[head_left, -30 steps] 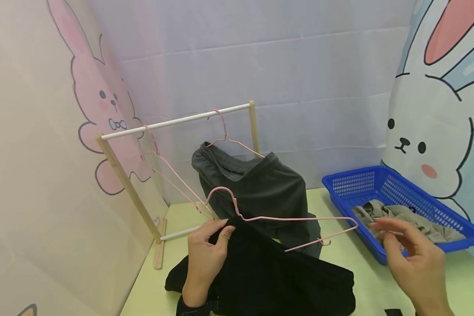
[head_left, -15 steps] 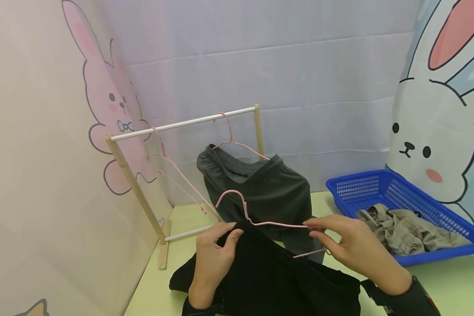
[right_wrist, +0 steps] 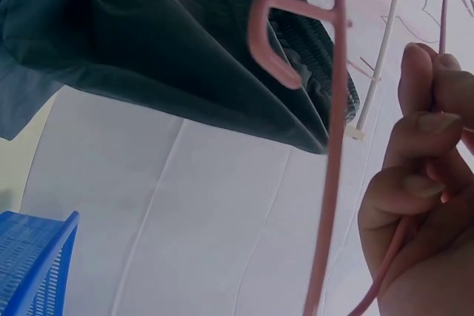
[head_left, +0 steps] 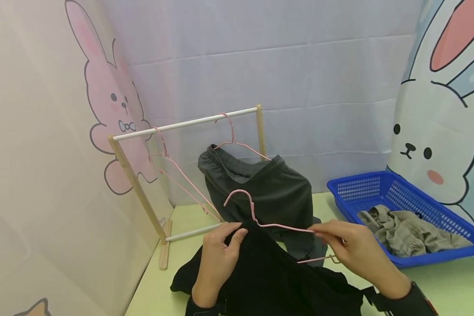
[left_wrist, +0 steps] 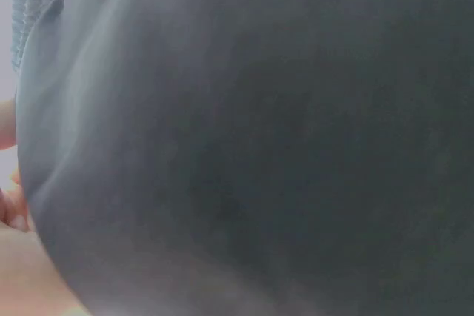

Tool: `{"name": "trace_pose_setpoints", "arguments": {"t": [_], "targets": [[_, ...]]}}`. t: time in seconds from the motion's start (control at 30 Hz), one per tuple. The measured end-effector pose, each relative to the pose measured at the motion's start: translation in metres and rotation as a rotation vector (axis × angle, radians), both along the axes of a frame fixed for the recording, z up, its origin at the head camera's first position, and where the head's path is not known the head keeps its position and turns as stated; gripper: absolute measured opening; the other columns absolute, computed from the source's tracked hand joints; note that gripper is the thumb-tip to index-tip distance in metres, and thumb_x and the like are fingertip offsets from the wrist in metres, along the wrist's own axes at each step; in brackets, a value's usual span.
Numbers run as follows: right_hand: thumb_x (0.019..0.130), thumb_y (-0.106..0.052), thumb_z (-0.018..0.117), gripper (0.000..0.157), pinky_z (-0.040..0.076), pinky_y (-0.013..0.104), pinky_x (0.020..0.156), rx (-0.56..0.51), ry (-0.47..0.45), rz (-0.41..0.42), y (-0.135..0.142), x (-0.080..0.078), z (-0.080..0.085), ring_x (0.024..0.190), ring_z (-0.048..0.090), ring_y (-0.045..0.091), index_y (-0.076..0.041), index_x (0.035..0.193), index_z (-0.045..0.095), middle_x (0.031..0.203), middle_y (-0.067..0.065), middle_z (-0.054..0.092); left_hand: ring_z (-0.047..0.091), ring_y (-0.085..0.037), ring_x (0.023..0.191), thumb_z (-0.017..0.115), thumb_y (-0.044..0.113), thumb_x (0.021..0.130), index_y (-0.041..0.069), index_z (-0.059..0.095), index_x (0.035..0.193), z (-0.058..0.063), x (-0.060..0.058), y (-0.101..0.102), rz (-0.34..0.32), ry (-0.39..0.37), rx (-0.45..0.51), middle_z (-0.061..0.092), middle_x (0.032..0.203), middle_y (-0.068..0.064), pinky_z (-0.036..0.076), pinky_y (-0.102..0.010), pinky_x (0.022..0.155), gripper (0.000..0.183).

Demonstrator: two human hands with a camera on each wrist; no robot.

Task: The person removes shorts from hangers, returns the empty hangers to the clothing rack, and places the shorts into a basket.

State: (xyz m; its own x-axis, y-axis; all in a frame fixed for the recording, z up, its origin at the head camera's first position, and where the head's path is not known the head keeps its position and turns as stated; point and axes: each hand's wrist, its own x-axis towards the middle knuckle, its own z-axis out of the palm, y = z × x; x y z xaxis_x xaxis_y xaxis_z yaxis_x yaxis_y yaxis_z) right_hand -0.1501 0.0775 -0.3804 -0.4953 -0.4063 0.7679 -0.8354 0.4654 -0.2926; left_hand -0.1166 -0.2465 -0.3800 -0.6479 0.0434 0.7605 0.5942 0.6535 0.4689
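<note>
My left hand (head_left: 218,260) pinches the upper edge of a black garment (head_left: 278,283) between thumb and fingers. Out of that edge rises the hook of a pink clothes hanger (head_left: 282,226), whose left side is hidden by the cloth. With thumb and curled fingers, my right hand (head_left: 357,246) grips the hanger's right arm. The lower bar runs free below, in front of the garment's edge. In the right wrist view, the hanger's bar with a small side hook (right_wrist: 337,116) passes beside my curled fingers (right_wrist: 415,138). Dark grey cloth (left_wrist: 222,109) fills most of the left wrist view.
Behind my hands stands a rack with a white rail (head_left: 185,123) and wooden posts. Dark grey elastic-waist trousers (head_left: 260,188) hang there on a pink hanger, beside a bare pink hanger (head_left: 185,174). At right, a blue basket (head_left: 353,189) holds a beige garment (head_left: 412,232).
My right hand has come left from beside the basket and taken hold of the hanger's right arm, which now slopes down slightly. My left hand keeps its pinch on the black garment.
</note>
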Motion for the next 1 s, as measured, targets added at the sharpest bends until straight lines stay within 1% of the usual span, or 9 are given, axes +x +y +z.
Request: {"name": "trace_pose_setpoints", "arguments": {"t": [0.07, 0.2, 0.4, 0.57, 0.67, 0.73, 0.8, 0.87, 1.0], "targets": [[0.076, 0.012, 0.082, 0.048, 0.031, 0.01, 0.052, -0.005, 0.014, -0.014, 0.005, 0.0, 0.0, 0.058, 0.037, -0.008, -0.021, 0.111, 0.079, 0.09, -0.017, 0.07, 0.072, -0.008, 0.091, 0.074, 0.021, 0.097, 0.011, 0.08, 0.102, 0.001, 0.0, 0.0, 0.001, -0.003, -0.009, 0.076, 0.095, 0.004, 0.06, -0.034, 0.082, 0.013], [0.072, 0.017, 0.082, 0.05, 0.029, 0.009, 0.05, -0.028, 0.034, -0.053, 0.019, 0.0, 0.004, 0.056, 0.034, -0.008, -0.017, 0.108, 0.08, 0.085, -0.016, 0.069, 0.072, -0.009, 0.094, 0.073, 0.022, 0.098, 0.012, 0.08, 0.103, 0.001, -0.001, -0.003, 0.015, -0.012, -0.012, 0.077, 0.098, 0.005, 0.06, -0.036, 0.084, 0.013], [0.067, 0.022, 0.082, 0.052, 0.029, 0.011, 0.046, -0.079, 0.036, -0.119, 0.051, 0.004, 0.014, 0.056, 0.04, -0.006, -0.013, 0.106, 0.081, 0.082, -0.011, 0.069, 0.07, -0.012, 0.094, 0.075, 0.02, 0.096, 0.013, 0.08, 0.103, 0.0, 0.0, -0.014, 0.049, -0.005, -0.011, 0.076, 0.099, 0.004, 0.059, -0.037, 0.084, 0.01], [0.072, 0.026, 0.077, 0.049, 0.03, 0.013, 0.042, -0.093, -0.007, -0.231, 0.076, 0.014, 0.023, 0.055, 0.046, -0.006, -0.009, 0.105, 0.08, 0.084, -0.005, 0.071, 0.068, -0.011, 0.092, 0.075, 0.014, 0.095, 0.015, 0.08, 0.102, -0.002, -0.001, -0.021, 0.066, 0.039, -0.002, 0.076, 0.097, 0.006, 0.058, -0.036, 0.081, 0.009], [0.076, 0.026, 0.074, 0.043, 0.029, 0.015, 0.041, -0.101, -0.001, -0.295, 0.088, 0.018, 0.026, 0.055, 0.044, -0.006, -0.007, 0.104, 0.08, 0.082, -0.004, 0.07, 0.068, -0.01, 0.093, 0.075, 0.013, 0.095, 0.015, 0.08, 0.103, -0.002, -0.002, -0.023, 0.064, 0.045, 0.005, 0.075, 0.097, 0.008, 0.058, -0.034, 0.081, 0.01], [0.079, 0.024, 0.073, 0.037, 0.027, 0.016, 0.041, -0.116, 0.011, -0.32, 0.095, 0.02, 0.026, 0.056, 0.043, -0.007, -0.004, 0.102, 0.08, 0.082, -0.007, 0.069, 0.068, -0.01, 0.093, 0.075, 0.013, 0.095, 0.016, 0.08, 0.104, -0.003, -0.003, -0.023, 0.054, 0.04, 0.009, 0.076, 0.098, 0.008, 0.058, -0.034, 0.081, 0.01], [0.084, 0.02, 0.073, 0.029, 0.026, 0.017, 0.041, -0.142, 0.021, -0.348, 0.102, 0.021, 0.024, 0.056, 0.043, -0.008, -0.003, 0.101, 0.08, 0.081, -0.016, 0.066, 0.069, -0.011, 0.093, 0.075, 0.013, 0.095, 0.016, 0.08, 0.104, -0.004, -0.003, -0.024, 0.052, 0.031, 0.014, 0.076, 0.098, 0.007, 0.058, -0.032, 0.082, 0.011], [0.086, 0.017, 0.072, 0.022, 0.027, 0.016, 0.042, -0.172, 0.034, -0.355, 0.11, 0.022, 0.022, 0.058, 0.045, -0.009, 0.001, 0.099, 0.08, 0.081, -0.024, 0.063, 0.069, -0.011, 0.093, 0.075, 0.012, 0.095, 0.015, 0.08, 0.105, -0.006, -0.003, -0.025, 0.049, 0.026, 0.019, 0.076, 0.098, 0.007, 0.058, -0.032, 0.083, 0.012], [0.095, 0.009, 0.067, 0.01, 0.027, 0.018, 0.044, -0.201, 0.052, -0.371, 0.127, 0.026, 0.018, 0.052, 0.04, -0.009, 0.009, 0.097, 0.077, 0.079, -0.032, 0.057, 0.071, -0.011, 0.094, 0.075, 0.012, 0.095, 0.014, 0.08, 0.108, -0.01, -0.002, -0.028, 0.041, 0.011, 0.03, 0.076, 0.099, 0.006, 0.058, -0.03, 0.084, 0.014]]}}
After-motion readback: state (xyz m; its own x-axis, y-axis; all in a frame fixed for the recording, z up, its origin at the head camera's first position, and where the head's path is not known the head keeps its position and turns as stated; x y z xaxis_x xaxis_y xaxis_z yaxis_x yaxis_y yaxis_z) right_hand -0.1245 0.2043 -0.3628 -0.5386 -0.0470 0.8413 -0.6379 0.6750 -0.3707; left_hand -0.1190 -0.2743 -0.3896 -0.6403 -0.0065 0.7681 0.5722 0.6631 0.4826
